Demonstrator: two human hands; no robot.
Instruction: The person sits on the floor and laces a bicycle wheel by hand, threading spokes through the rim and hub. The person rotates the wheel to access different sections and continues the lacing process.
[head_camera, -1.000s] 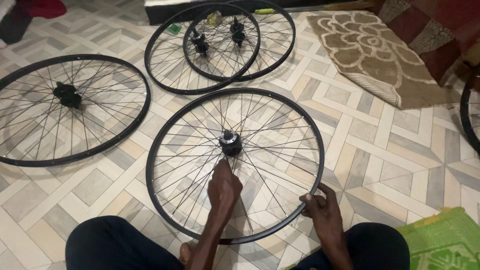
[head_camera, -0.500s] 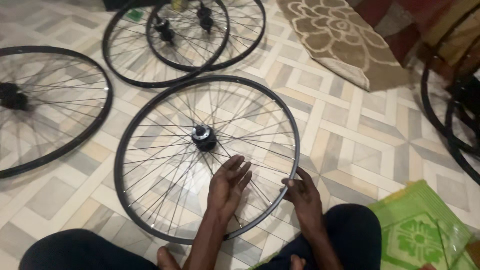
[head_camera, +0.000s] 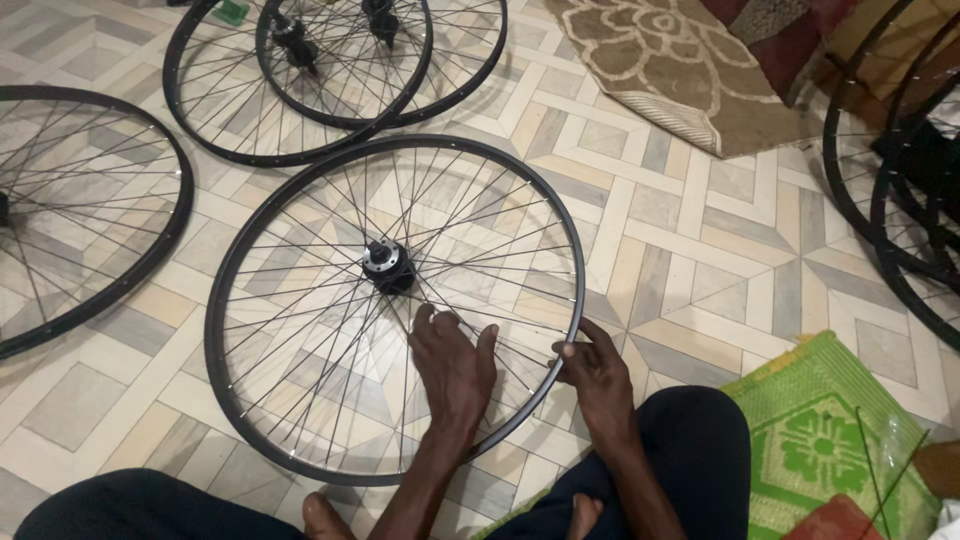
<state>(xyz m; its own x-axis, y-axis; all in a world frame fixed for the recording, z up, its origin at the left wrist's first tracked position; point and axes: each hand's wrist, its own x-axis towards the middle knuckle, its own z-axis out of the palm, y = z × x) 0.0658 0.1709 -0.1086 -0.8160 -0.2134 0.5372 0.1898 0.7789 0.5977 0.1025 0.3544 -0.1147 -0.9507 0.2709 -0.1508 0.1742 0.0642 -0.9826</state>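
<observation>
Under your hands lies a big round bicycle wheel of black metal (head_camera: 300, 200). Its rim looks smooth and a little shiny. The thin silver metal spokes (head_camera: 300, 330) gleam, and the small metal hub in the middle (head_camera: 386, 264) is glossy. Your left hand (head_camera: 455, 365) rests on the spokes; your right hand (head_camera: 597, 372) touches the rim. The pale patterned floor of hard tiles (head_camera: 700, 250) looks smooth and slightly shiny. The green woven plastic mat (head_camera: 820, 440) looks rough. The beige cloth rug (head_camera: 660, 60) looks soft and matt.
</observation>
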